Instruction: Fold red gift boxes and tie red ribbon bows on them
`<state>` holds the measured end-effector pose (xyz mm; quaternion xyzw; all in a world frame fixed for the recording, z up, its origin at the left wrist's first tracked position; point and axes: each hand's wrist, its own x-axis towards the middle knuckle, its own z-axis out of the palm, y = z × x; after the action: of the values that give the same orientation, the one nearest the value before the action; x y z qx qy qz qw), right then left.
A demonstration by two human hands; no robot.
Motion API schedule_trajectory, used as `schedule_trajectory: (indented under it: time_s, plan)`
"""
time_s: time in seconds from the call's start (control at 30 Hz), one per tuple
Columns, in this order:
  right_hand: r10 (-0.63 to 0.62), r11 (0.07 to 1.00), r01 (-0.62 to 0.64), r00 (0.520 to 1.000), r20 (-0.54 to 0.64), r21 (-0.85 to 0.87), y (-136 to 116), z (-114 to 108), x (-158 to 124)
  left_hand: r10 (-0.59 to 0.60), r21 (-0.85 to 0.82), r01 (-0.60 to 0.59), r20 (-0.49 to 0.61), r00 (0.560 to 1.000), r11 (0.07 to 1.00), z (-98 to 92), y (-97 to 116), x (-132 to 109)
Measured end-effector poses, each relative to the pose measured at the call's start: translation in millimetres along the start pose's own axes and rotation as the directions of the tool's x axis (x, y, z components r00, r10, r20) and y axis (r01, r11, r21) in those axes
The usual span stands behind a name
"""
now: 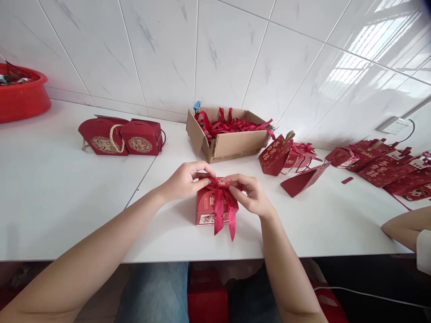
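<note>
Pinching the red ribbon [220,204] atop a small gift box [204,208], the left hand [183,181] and right hand [251,194] close their fingertips on its loops. The gift box sits near the counter [67,202] front edge, with open surface stretching left (another person's arm [402,226] crowds the right corner). Behind, an open cardboard box [232,146] holds loose ribbons [229,124].

Left hand [183,181], right hand [251,195] — pinched fingertips, close together.

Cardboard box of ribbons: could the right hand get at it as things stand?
Probably yes: the cardboard box stands open-topped just behind the red gift box, nothing between them, though the right hand is busy pinching the ribbon.
</note>
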<state>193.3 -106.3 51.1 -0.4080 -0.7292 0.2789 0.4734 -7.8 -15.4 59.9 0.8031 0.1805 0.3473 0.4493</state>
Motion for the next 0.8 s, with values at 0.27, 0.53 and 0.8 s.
schedule_trajectory:
  time_s: [0.27, 0.53, 0.8]
  plan:
    - [-0.069, 0.994, 0.072, 0.997, 0.033, -0.081, 4.5, -4.8, 2.7, 0.148, 0.176, -0.162, 0.091, 0.985, 0.971, -6.9, 4.0, -2.0]
    - [-0.082, 0.989, 0.094, 0.991, 0.103, -0.116, 1.2, -12.1, 1.8, 0.231, 0.315, -0.255, 0.113, 0.966, 0.914, -11.0, 3.2, -2.7]
    - [-0.088, 0.973, 0.047, 0.981, -0.172, -0.226, 5.8, -7.3, 2.1, 0.135, 0.288, -0.16, 0.103, 0.985, 0.944, -6.6, 11.0, -3.4]
